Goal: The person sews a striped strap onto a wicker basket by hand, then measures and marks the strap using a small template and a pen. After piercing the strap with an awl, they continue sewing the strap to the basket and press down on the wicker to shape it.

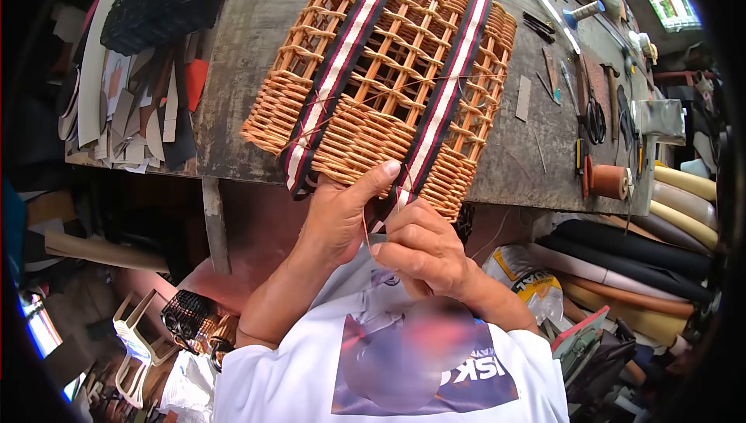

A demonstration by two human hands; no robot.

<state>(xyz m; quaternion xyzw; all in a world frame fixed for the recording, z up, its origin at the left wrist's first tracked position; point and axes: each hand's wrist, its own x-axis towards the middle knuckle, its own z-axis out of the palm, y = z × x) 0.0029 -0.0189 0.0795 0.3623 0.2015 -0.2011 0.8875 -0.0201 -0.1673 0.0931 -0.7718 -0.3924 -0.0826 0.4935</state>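
At the near edge of the surface [249, 50] lies the wicker basket [381, 81], flat, with two striped straps [334, 73] running down it. Both my hands work at the end of the right-hand strap [443, 104], just where it leaves the weave. My left hand [338, 213] is closed around the basket's rim, thumb pressed up against the wicker; my right hand [423, 248] is pinched shut on a thin reddish thread [365, 228] — the same thread seems to cross the basket higher up. To do this well, I judge the thread should stay taut and the strap end flat against the rim — slack would let it shift. Scissors [597, 120] and a leather roll [610, 182] sit well apart at the right.
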